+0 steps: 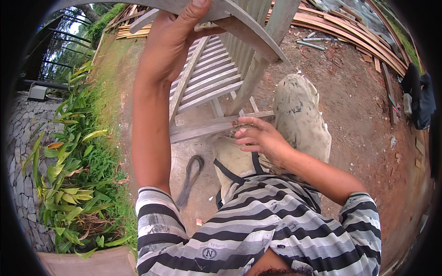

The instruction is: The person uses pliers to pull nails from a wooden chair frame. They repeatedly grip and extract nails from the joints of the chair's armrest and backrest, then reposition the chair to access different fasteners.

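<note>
Left hand (172,39) is up at 12 o'clock, fingers wrapped around the top rail of a weathered slatted wooden chair (216,78), thumb over the upper edge; that grip looks like the only thing steadying the frame, which is tilted toward the person. Right hand (258,138) sits near centre, at the lower crosspiece (207,129) where it meets a leg; fingers curled shut and pressed on the wood at the joint. Can't tell if they pinch anything small, it's hidden under the fingertips. Chair spans from 12 down to centre, over the person's knee in stained work trousers (299,115). Coil of dark wire (191,177) lies on the dirt at 7 o'clock, apart from both hands. Leafy plants (73,175) at 9, stacked timber planks (350,32) at 1, a dark bag (421,99) at 3. Risks, my read: chair is held one-handed at the rail, so if that grip slips the frame likely swings onto the knee or traps the right fingers at the joint. Grey, dry slats look splintery under a sliding hand. The crosspiece may be loose; pressure there could shift it out of line. Wire coil is a trip or snag hazard underfoot.
</note>
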